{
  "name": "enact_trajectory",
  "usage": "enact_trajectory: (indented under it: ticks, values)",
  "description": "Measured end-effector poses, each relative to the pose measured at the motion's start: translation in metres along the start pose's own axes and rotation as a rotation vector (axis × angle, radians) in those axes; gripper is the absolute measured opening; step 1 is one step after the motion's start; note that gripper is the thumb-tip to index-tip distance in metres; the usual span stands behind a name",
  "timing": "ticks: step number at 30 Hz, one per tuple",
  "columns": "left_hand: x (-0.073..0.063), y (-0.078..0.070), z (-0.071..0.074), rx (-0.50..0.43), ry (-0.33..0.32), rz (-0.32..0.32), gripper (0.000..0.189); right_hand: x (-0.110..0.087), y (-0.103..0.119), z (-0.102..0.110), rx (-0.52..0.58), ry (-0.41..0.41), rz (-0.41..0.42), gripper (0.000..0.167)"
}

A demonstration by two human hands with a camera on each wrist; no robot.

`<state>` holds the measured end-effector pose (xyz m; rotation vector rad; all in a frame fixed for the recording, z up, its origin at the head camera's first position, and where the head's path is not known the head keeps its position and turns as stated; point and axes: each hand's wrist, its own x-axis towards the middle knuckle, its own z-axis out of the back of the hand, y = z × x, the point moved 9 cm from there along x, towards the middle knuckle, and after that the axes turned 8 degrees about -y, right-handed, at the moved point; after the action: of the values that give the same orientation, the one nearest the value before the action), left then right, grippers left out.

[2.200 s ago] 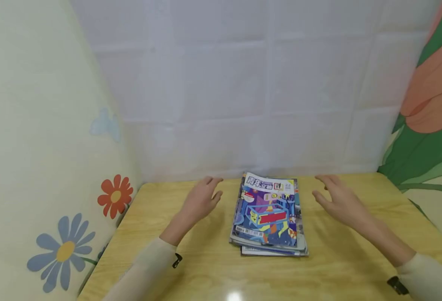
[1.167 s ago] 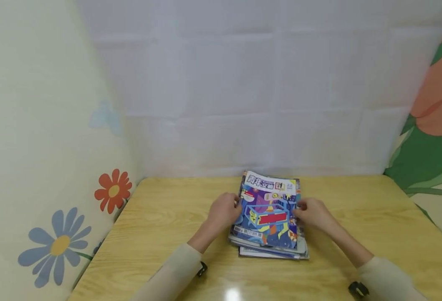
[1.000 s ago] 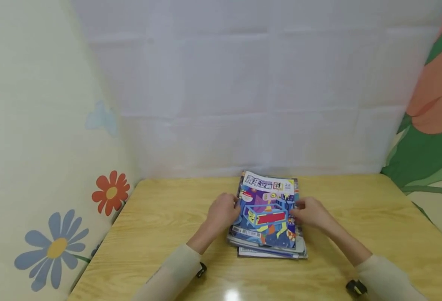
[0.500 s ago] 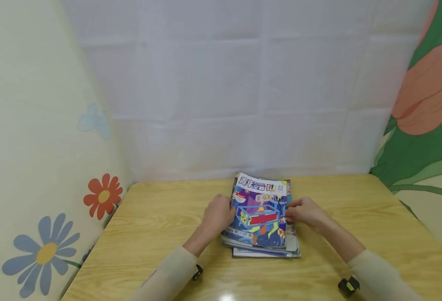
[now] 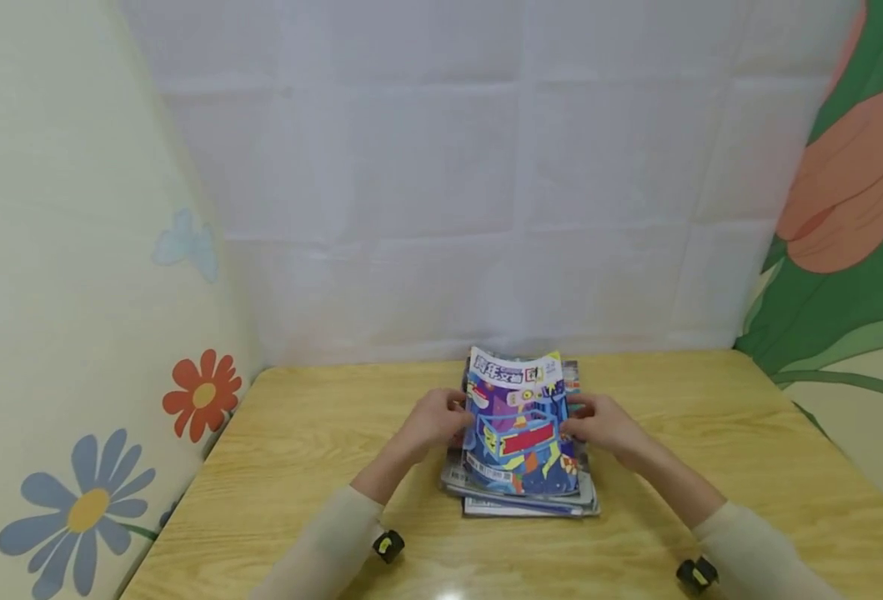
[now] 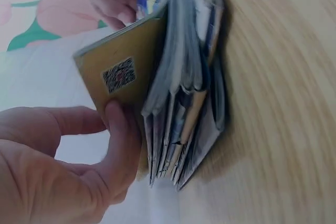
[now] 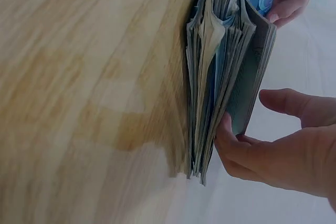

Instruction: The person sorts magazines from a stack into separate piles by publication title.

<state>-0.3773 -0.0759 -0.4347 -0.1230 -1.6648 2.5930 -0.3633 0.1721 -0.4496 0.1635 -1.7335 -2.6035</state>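
Note:
A magazine [image 5: 519, 437] with a purple and blue cover lies over the top of a stack of magazines [image 5: 585, 492]. My left hand [image 5: 432, 421] grips its left edge and my right hand [image 5: 608, 427] its right edge, so the cover bows between them. The left wrist view shows its yellowish back [image 6: 118, 80] with a QR code, lifted away from the stack, and left fingertips [image 6: 118, 124] against that back. In the right wrist view, the right fingers [image 7: 239, 150] reach under the raised magazine [image 7: 257, 72], with the thumb on the cover side.
The stack rests on a wood-grain table [image 5: 321, 425], its layers uneven. A white sheet [image 5: 411, 208] hangs behind the table. Flower-painted panels stand at the left [image 5: 36, 333] and right [image 5: 861, 292]. Black straps [image 5: 388, 546] show below the sleeves.
Both hands have come in from either side and taken hold of the top magazine by its edges. The magazine has risen partly off the stack and now bows. The view has shifted slightly.

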Motion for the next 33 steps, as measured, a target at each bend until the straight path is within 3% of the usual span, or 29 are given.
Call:
enact_trajectory:
  ticks: [3,6,12,18,27,33]
  values:
    - [0.0,0.006,-0.006,-0.131,0.076,0.079,0.059,-0.001,0.0,0.0,0.048,0.003,-0.024,0.064]
    - [-0.002,0.005,-0.011,-0.154,0.123,0.101,0.062,-0.001,-0.003,0.003,0.082,-0.012,-0.042,0.06]
    - [-0.008,-0.008,-0.001,-0.107,0.086,0.027,0.058,0.003,-0.004,-0.001,0.137,-0.007,-0.05,0.055]
    - [-0.011,-0.028,0.005,-0.193,0.081,-0.05,0.061,0.009,-0.011,0.004,0.276,-0.033,-0.086,0.064]
    - [-0.016,-0.041,0.014,-0.291,0.078,-0.062,0.061,0.0,-0.007,0.005,0.434,0.121,-0.038,0.072]
    - [-0.014,-0.045,0.007,-0.328,0.113,-0.071,0.06,-0.012,-0.01,0.021,0.531,0.216,-0.012,0.082]
